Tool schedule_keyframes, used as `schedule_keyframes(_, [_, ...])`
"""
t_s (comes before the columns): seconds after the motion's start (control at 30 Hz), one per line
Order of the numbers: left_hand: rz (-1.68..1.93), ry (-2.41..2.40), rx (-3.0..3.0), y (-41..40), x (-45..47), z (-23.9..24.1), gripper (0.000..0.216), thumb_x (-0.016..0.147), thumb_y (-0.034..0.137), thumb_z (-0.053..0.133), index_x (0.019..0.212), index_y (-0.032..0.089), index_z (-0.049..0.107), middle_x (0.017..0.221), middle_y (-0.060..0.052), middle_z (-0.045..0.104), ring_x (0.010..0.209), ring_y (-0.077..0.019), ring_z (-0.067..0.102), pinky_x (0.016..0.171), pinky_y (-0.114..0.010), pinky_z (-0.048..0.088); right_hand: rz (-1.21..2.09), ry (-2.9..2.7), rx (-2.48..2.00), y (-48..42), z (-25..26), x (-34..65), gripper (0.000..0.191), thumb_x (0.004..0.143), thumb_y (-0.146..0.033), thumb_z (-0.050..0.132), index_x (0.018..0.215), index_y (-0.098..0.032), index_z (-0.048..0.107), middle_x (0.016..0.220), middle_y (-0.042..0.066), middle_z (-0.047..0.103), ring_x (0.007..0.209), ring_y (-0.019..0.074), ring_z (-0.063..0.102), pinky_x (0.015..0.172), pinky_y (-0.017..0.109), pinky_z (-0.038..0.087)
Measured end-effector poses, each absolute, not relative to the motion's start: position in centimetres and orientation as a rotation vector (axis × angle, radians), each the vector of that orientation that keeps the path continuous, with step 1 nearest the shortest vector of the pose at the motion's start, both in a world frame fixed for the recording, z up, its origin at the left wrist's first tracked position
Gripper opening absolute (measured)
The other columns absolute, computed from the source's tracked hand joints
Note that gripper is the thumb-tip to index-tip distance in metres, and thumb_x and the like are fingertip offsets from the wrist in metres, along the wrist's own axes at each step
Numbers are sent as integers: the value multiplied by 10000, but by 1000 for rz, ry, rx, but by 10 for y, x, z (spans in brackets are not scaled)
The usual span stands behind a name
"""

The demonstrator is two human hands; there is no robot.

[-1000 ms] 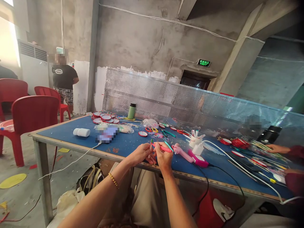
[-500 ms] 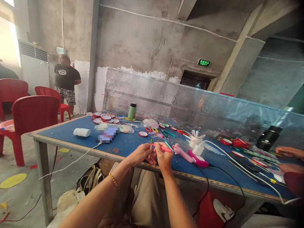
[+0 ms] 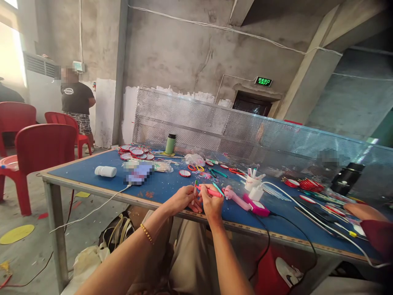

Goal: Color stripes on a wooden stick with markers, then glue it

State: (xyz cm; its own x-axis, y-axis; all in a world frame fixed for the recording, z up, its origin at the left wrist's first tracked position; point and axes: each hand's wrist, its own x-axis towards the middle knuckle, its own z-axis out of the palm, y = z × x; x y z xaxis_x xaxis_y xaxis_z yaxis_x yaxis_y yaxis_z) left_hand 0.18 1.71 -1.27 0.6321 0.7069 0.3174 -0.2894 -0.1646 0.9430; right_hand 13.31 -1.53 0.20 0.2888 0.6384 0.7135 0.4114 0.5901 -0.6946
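My left hand (image 3: 184, 197) is closed, pinching a thin pale stick (image 3: 194, 194) with a green tip, upright near the table's front edge. In my right hand (image 3: 211, 203) is a pink pen-shaped tool (image 3: 211, 191), its narrow end pointing left and touching or almost touching the stick. A slim teal piece (image 3: 218, 189) also shows at the right fingers; how it is held cannot be made out. To the right of that hand lies a pink device (image 3: 238, 198) with a magenta end and black cord. Beyond the hands are a round red-rimmed white disc (image 3: 184, 173) and small coloured bits (image 3: 205, 175).
Red-rimmed discs (image 3: 136, 151) are piled at the back left, near a green bottle (image 3: 170, 144). A white bottle (image 3: 105, 171) and phone (image 3: 139, 174) lie left. A pen cup (image 3: 253, 180) stands right, near a white cable. A co-worker's arm (image 3: 368, 212) reaches over the right end.
My hands and what they hold look unmoved. The co-worker's arm at the right has shifted further in over the table. The person standing in the background has moved slightly left.
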Motion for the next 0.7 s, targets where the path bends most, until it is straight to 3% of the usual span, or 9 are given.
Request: schedule_keyframes(0.7, [906,361,1499,18,2,-14,539,772,675,679,860,175,498,693,-39,699,643,-192,733,617,-294,583,177,-1336,-1017,-16,2,133,314,844,-469,610,725,-182,651,547,-12,611,406,115,526,409,225,430])
